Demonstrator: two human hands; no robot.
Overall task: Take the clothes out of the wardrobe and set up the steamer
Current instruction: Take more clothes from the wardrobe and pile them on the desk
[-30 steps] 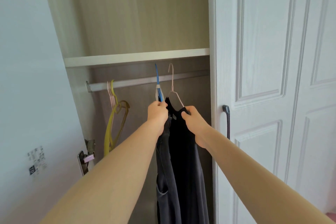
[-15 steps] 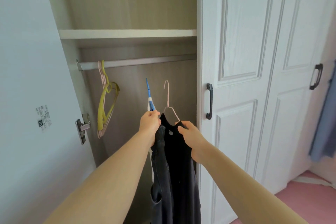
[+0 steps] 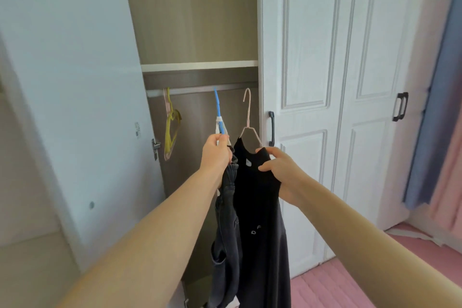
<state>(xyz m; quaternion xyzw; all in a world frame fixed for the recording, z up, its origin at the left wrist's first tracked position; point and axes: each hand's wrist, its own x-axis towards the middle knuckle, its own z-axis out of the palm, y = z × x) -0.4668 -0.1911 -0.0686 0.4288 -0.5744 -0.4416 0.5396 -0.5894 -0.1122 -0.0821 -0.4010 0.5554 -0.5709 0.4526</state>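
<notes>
Left hand [image 3: 216,155] fingers grip blue hanger [image 3: 218,110] carrying grey trousers [image 3: 226,220]; right hand [image 3: 282,170] fingers pinch black garment [image 3: 260,220] on pink hanger [image 3: 248,112]; both seemingly off rail [image 3: 190,90]; steamer unseen, setup left.

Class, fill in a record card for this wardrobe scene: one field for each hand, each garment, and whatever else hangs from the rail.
Left hand: grips blue plastic hanger at its neck
Right hand: grips shoulder of black garment
Dark grey denim garment: hangs from the left hand's grip
Black garment's hanger: thin pink wire hanger
Metal rail: bare yellow and pink hangers at its left end
Doors: pale left door open; white panelled door shut
</notes>
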